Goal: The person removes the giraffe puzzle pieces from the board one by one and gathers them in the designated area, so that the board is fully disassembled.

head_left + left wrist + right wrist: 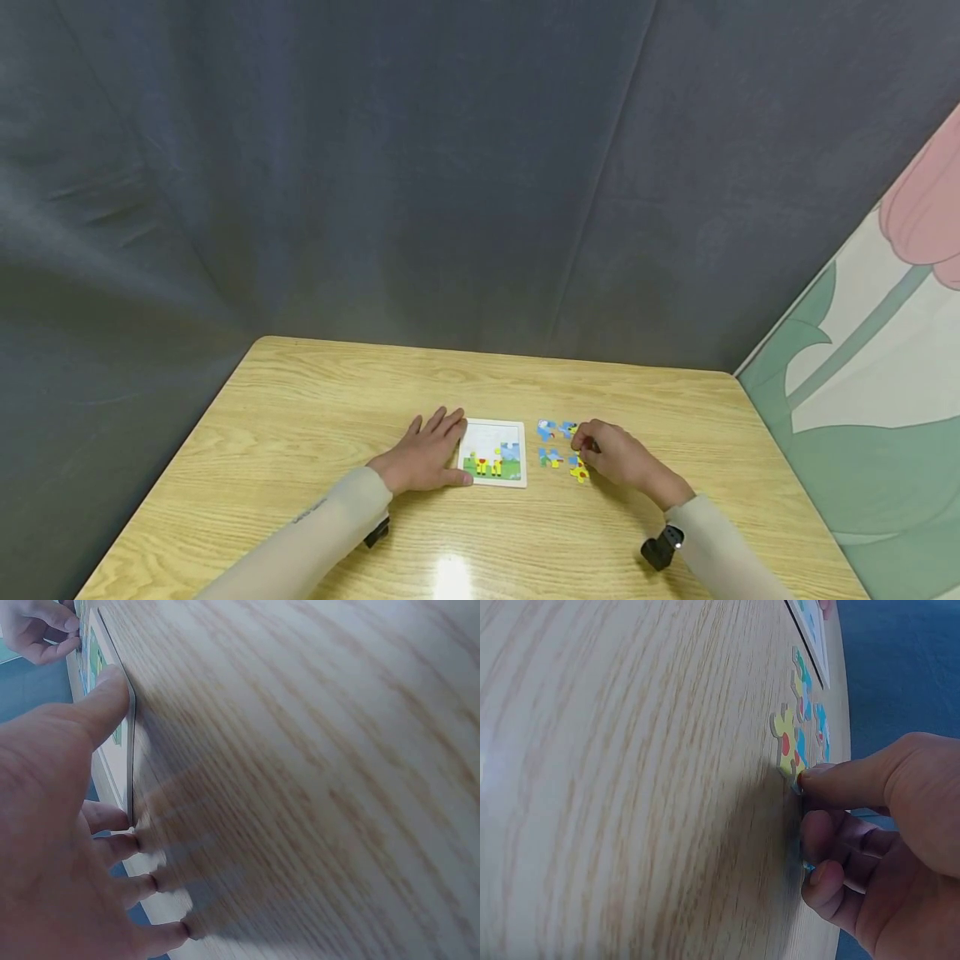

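A white puzzle frame (491,422) lies on the table, with giraffe-and-grass pieces (492,467) fitted along its lower part and some blue sky at the right. My left hand (426,454) rests spread at the frame's left side, thumb (112,686) on its near corner and fingertips by the edge. To the right of the frame lie several loose jigsaw pieces, among them a blue one (545,430) and a yellow one with red spots (785,742). My right hand (617,454) is over the rightmost pieces, thumb and curled fingers pinching at a puzzle piece they mostly hide.
The wooden table (337,375) runs back to a dark grey curtain (450,167). At the right hangs a cloth with a tulip print (885,375). Each wrist wears a small black camera, such as the right one (660,548).
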The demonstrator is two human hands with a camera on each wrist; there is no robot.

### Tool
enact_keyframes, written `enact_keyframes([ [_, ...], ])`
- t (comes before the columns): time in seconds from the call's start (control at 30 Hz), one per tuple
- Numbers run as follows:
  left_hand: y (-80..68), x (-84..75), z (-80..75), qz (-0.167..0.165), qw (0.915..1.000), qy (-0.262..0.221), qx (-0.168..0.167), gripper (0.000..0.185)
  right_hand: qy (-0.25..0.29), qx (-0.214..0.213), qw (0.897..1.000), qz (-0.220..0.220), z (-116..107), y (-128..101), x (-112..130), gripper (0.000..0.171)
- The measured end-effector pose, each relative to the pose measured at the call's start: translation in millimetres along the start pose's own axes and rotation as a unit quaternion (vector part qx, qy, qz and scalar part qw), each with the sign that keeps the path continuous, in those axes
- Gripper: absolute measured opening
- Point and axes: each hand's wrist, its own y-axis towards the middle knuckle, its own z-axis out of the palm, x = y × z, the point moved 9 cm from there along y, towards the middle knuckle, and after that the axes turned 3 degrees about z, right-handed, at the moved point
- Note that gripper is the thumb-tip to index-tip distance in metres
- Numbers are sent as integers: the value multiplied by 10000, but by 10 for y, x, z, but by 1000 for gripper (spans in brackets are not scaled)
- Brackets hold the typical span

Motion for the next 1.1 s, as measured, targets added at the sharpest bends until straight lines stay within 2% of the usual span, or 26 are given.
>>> enact_keyframes([
  [0.27, 9, 6, 7, -24, 10000, 61, 27, 96, 97, -15, 9999, -63, -35, 30, 15, 5],
  [0.6, 1, 5, 10, -83, 10000, 35, 19, 95, 301, -3, 9994, -157, -102, 146, 136, 8],
  [0.83, -5, -10, -4, -95, 9999, 19, 31, 95, 435, 176, 9984, -325, -17, 218, 291, 7],
  [1.1, -1, 1, 4, -91, 9999, 30, 32, 96, 375, 192, 9976, -557, 72, 297, 470, 9],
])
